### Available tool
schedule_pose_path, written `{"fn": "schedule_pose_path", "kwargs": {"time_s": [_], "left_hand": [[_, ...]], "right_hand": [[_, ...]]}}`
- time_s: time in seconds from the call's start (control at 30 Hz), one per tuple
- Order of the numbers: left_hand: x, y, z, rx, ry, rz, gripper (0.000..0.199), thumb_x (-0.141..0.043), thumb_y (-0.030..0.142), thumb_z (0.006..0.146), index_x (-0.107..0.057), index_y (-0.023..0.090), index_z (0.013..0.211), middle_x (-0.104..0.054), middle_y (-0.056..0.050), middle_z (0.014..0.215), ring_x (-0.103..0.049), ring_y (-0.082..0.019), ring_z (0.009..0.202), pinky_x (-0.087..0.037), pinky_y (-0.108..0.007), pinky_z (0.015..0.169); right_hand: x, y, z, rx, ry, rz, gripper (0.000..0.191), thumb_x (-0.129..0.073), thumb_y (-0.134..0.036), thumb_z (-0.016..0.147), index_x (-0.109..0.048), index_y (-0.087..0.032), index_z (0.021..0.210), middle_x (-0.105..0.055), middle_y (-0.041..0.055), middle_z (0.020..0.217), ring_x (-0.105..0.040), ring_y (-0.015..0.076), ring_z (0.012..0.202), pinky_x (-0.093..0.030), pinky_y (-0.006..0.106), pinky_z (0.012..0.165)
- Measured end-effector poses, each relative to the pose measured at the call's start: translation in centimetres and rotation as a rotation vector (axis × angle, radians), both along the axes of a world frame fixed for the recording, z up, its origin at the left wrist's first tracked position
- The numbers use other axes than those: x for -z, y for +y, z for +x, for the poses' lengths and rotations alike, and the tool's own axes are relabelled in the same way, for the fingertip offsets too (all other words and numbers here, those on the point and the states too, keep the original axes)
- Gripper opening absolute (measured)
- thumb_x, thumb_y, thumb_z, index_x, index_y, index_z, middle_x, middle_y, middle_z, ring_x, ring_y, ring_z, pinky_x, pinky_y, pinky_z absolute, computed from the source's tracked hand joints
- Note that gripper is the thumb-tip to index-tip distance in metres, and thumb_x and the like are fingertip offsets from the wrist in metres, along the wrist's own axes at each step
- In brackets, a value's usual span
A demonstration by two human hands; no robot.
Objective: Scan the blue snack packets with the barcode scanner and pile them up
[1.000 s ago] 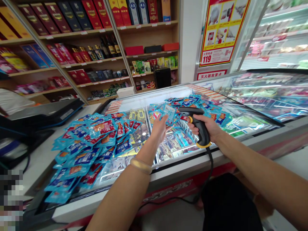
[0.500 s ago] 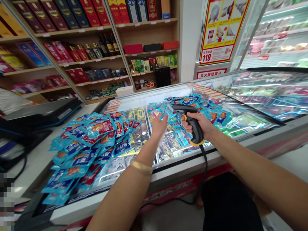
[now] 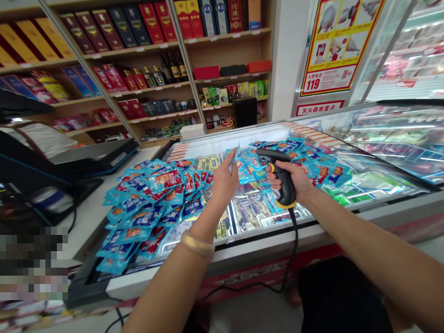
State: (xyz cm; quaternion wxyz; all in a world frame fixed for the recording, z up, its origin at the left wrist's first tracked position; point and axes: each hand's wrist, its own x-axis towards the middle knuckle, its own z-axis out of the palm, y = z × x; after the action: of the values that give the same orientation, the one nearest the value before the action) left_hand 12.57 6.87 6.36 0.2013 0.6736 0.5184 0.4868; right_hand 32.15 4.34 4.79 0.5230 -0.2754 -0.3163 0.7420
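My left hand [image 3: 225,180], with a gold bangle on its wrist, pinches a small blue snack packet [image 3: 237,151] that is turned nearly edge-on. My right hand [image 3: 297,179] is wrapped round the handle of a black and yellow barcode scanner [image 3: 286,185]. The scanner's head points left, toward the packet, with a gap between them. A large heap of blue, red and navy snack packets [image 3: 145,199] lies to the left on the glass top of a chest freezer. Another heap of similar packets [image 3: 326,169] spreads behind and right of the scanner.
Wrapped ice creams [image 3: 255,208] show through the freezer's glass. The scanner's black cable [image 3: 290,259] hangs down the freezer front. A counter [image 3: 90,203] with black equipment [image 3: 93,157] stands at left, a person's white sleeve behind it. Shelves of boxes and bottles [image 3: 138,76] line the back.
My left hand has drawn left, away from the scanner, and its packet has turned from facing up to edge-on. My right hand keeps hold of the scanner. The view has swung left.
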Motion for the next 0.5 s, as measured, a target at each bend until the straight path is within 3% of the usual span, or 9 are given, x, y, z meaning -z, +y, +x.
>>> {"fn": "schedule_pose_path", "kwargs": {"time_s": [0.1,0.2,0.27,0.37,0.5], "left_hand": [[-2.6,-1.4,-5.3,-0.149,0.322,0.144,0.047,-0.04,0.028,0.096,-0.055,0.028,0.141,-0.063,-0.008,0.135,-0.057,-0.027,0.125,-0.039,-0.041,0.11],[-4.0,-2.6,-10.8,-0.414,0.6,0.099,0.05,-0.032,0.031,0.098,-0.049,0.032,0.146,-0.056,-0.008,0.144,-0.054,-0.031,0.129,-0.036,-0.051,0.112],[-3.8,-3.0,-13.8,-0.536,0.777,-0.051,0.052,-0.037,0.044,0.096,-0.05,0.031,0.144,-0.048,-0.01,0.151,-0.043,-0.04,0.138,-0.032,-0.062,0.112],[-2.2,-3.1,-16.4,-0.529,0.909,-0.272,0.065,-0.036,0.06,0.092,-0.042,0.03,0.15,-0.033,-0.01,0.161,-0.021,-0.047,0.147,-0.029,-0.073,0.108],[-0.5,-2.7,-16.7,-0.485,0.941,-0.288,0.069,-0.026,0.06,0.094,-0.028,0.03,0.156,-0.019,-0.008,0.166,-0.009,-0.047,0.15,-0.026,-0.077,0.106]], "right_hand": [[-0.3,0.6,-2.9,-0.072,0.023,0.0,0.016,-0.062,-0.031,0.083,-0.059,-0.015,0.08,-0.053,0.0002,0.062,-0.042,0.0078,0.046,-0.039,0.018,0.042],[-0.6,0.9,-6.0,-0.179,0.036,0.002,0.017,-0.062,-0.031,0.084,-0.058,-0.015,0.08,-0.053,0.0001,0.062,-0.043,0.0079,0.046,-0.041,0.018,0.042],[-0.8,1.0,-7.9,-0.237,0.05,-0.004,0.017,-0.061,-0.03,0.085,-0.058,-0.015,0.079,-0.054,-0.0001,0.061,-0.044,0.0078,0.046,-0.041,0.018,0.042],[-0.9,1.2,-10.0,-0.303,0.06,-0.016,0.017,-0.061,-0.03,0.086,-0.058,-0.016,0.079,-0.054,-0.0004,0.06,-0.045,0.0079,0.045,-0.042,0.018,0.042],[-0.5,1.4,-11.6,-0.337,0.045,-0.036,0.018,-0.06,-0.03,0.087,-0.058,-0.015,0.078,-0.055,-0.0001,0.06,-0.046,0.0078,0.045,-0.042,0.018,0.042]]}}
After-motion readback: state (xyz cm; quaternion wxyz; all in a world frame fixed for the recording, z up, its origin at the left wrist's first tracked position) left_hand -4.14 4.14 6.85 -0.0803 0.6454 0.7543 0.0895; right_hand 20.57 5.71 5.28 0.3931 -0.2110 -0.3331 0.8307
